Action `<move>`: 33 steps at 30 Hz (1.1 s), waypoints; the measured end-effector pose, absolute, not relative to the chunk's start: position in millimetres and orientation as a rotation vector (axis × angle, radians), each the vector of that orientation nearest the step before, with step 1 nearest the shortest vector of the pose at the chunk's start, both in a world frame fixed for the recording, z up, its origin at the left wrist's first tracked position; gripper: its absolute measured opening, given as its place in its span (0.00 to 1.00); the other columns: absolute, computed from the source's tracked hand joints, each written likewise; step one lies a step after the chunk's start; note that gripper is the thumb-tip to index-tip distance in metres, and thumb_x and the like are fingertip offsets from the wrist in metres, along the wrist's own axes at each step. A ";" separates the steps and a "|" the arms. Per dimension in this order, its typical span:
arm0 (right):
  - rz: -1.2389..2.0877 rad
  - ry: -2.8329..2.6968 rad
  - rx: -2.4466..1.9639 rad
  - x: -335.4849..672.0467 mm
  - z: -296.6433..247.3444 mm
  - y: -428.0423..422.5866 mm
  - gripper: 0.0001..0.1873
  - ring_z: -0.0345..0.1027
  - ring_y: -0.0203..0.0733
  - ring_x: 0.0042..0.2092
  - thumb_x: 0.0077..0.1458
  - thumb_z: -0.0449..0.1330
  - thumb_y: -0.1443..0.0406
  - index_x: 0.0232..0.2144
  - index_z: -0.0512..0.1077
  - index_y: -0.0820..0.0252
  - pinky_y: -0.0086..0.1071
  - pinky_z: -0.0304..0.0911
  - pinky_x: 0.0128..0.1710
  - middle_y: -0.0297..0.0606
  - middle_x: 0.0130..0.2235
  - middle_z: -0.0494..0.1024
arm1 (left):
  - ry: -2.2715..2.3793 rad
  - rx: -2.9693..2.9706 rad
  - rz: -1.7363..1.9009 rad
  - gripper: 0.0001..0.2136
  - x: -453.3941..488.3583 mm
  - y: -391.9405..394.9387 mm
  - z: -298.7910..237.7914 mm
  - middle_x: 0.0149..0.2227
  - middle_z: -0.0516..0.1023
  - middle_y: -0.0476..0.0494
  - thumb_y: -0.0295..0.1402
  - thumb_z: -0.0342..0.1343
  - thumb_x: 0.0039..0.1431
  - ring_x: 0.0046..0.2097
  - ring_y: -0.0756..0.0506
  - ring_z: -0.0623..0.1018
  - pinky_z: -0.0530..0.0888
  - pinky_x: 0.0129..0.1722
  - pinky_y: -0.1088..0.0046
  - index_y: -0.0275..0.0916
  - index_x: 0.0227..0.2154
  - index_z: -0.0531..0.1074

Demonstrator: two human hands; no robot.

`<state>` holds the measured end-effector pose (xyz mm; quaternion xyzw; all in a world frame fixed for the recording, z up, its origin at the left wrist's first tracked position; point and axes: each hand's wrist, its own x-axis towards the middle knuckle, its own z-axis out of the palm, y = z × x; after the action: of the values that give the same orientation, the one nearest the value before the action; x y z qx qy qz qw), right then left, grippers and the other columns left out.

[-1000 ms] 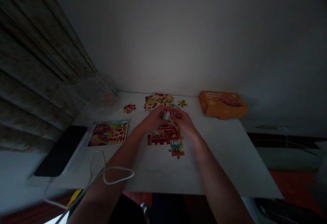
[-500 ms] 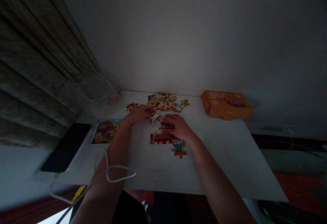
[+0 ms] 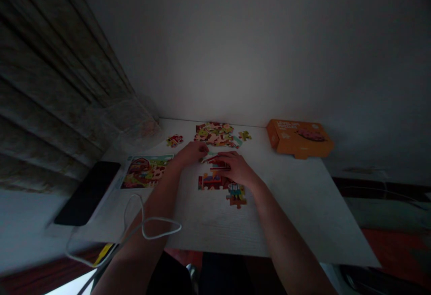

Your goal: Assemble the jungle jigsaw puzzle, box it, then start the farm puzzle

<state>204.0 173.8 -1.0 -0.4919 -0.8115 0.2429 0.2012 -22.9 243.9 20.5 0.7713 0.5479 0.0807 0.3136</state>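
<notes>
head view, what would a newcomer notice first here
The bright orange box stands out first, at the far right of the white table. Next come the left hand and right hand, meeting at the centre over a partly joined jigsaw puzzle, with a heap of loose pieces beyond them.

Lighting: dim overall — pale glow on wall (image 3: 229, 57), table (image 3: 289, 214) brighter; curtain (image 3: 50, 79) dark, bowed by edge distortion — detail soft throughout.

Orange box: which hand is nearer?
Right. The right hand is left of the orange box in view, not touching it; the left hand is farther left, beyond the right hand.
</notes>
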 end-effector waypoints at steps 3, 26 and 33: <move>0.689 -2.295 -1.348 204.2 -2.3 173.9 0.22 0.67 0.52 0.61 0.56 0.72 0.55 0.54 0.79 0.41 0.50 0.61 0.61 0.37 0.61 0.76 | 1.468 2.086 0.210 0.08 -20.8 243.1 18.4 0.37 0.83 0.43 0.35 0.57 0.58 0.41 0.42 0.80 0.74 0.44 0.68 0.41 0.36 0.80; 0.369 -1.820 -1.748 243.3 -30.9 220.9 0.16 0.67 0.54 0.59 0.63 0.61 0.59 0.51 0.78 0.56 0.50 0.61 0.60 0.47 0.59 0.77 | 1.508 2.284 0.424 0.13 -0.1 236.4 10.2 0.56 0.77 0.37 0.40 0.61 0.62 0.60 0.36 0.74 0.69 0.60 0.58 0.42 0.47 0.78; 0.298 -1.691 -1.747 251.3 -27.9 219.2 0.16 0.70 0.52 0.54 0.62 0.61 0.61 0.50 0.77 0.58 0.45 0.63 0.57 0.48 0.53 0.79 | 1.344 2.417 0.323 0.21 10.5 228.6 4.5 0.71 0.63 0.41 0.39 0.54 0.69 0.73 0.36 0.59 0.51 0.71 0.47 0.49 0.63 0.70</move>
<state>251.3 219.2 -27.9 -0.6708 -0.6494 0.1146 0.3392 10.5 228.6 4.5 0.8543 0.4749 0.1142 0.1776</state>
